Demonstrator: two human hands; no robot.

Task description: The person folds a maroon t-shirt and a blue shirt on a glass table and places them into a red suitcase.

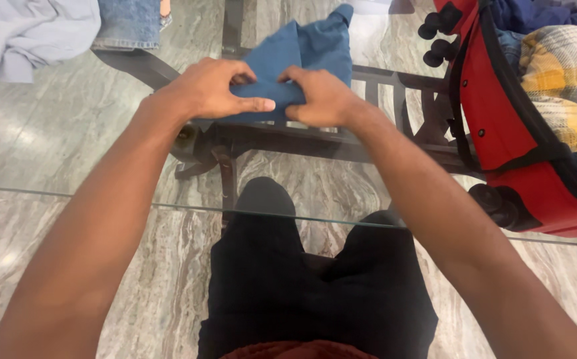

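A clear glass tabletop (49, 266) fills most of the view, and a grey veined marble floor (35, 146) is seen through it, together with the table's dark metal frame (288, 143) and the person's black-clad legs (315, 292) beneath the near edge. At the right, an open red fabric suitcase with black trim and black wheels (501, 126) is seen, packed with clothing; a yellow and white plaid cloth (568, 73) lies on top of dark blue garments (534, 14) inside it. At the upper left, a pale lilac-grey garment (22, 33) is spread on the glass, and just beside it a folded pair of light blue denim jeans (129, 23) is laid.

Toward the far middle of the tabletop, a blue cotton garment (308, 46) is held between both hands, with its near edge gathered into a narrow fold and its loose part spread away toward the far side. The left hand (208, 90) is curled over the fold's left part, with the index finger stretched flat along the cloth and the other fingers bent down onto it. The right hand (321, 100) is closed on the fold's right part, with the cloth pinched under bent fingers. The two hands are set just beside each other, almost touching.
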